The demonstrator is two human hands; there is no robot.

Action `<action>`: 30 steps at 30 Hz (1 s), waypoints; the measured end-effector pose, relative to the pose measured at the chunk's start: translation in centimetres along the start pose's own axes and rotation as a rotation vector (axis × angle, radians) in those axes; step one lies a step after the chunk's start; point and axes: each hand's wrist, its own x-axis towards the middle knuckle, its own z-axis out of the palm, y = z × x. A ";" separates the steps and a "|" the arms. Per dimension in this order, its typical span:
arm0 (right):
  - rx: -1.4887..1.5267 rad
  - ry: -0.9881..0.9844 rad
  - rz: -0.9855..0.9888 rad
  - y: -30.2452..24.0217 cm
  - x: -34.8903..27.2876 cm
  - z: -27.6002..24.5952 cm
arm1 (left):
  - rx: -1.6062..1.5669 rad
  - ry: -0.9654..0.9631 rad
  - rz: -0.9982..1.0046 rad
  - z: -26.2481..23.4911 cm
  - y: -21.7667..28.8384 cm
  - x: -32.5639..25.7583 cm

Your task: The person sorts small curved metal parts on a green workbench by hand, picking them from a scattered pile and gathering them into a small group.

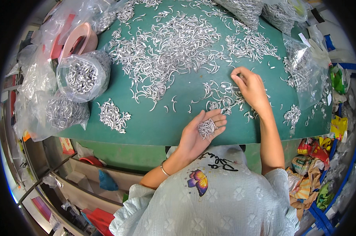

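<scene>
My left hand point(201, 133) is palm up at the table's near edge, fingers slightly curled. A small heap of curved silvery metal pieces point(206, 128) rests in that palm. Over the green tabletop point(150, 126), my right hand point(248, 84) is bent with thumb and forefinger pinched together. Whatever lies between those fingertips is too small to make out. Below and left of it is a loose cluster of the same pieces point(222, 94). A much larger spread of them point(174, 47) covers the far middle of the table.
Clear bags filled with metal pieces point(82, 76) stand at the left, beside a pink basin point(83, 37). More full bags point(243, 11) sit at the far right. A small pile point(113, 116) lies near left, another point(292, 115) near right. An open drawer point(95, 185) is below.
</scene>
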 end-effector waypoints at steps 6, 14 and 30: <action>-0.080 0.036 -0.161 0.4 -0.4 1.2 | -0.038 -0.086 0.007 0.7 0.0 0.0; 0.334 -0.194 -0.073 -0.4 -2.7 -0.8 | -0.036 -0.081 0.071 1.0 -0.1 0.1; -0.087 -0.041 -0.075 -1.1 -0.7 1.5 | -0.016 -0.006 -0.110 -0.5 0.0 -0.7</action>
